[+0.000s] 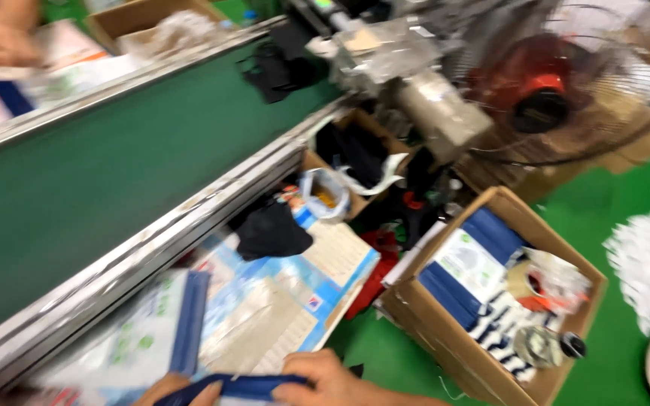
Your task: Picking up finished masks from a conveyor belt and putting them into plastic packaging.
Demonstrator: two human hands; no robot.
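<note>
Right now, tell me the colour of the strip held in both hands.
Dark blue. The strip shows, somewhat blurred, at the bottom edge of the head view, between the left hand and right hand.

We're looking at a packing line in a factory: a long green conveyor belt (92, 173) with metal side rails (152, 233) runs past us. Just beside its near edge we see flat printed packages (280, 301), and on the green floor (626, 195) open cardboard boxes (445, 331) of packed goods, with a red fan (536, 90) nearby.
</note>
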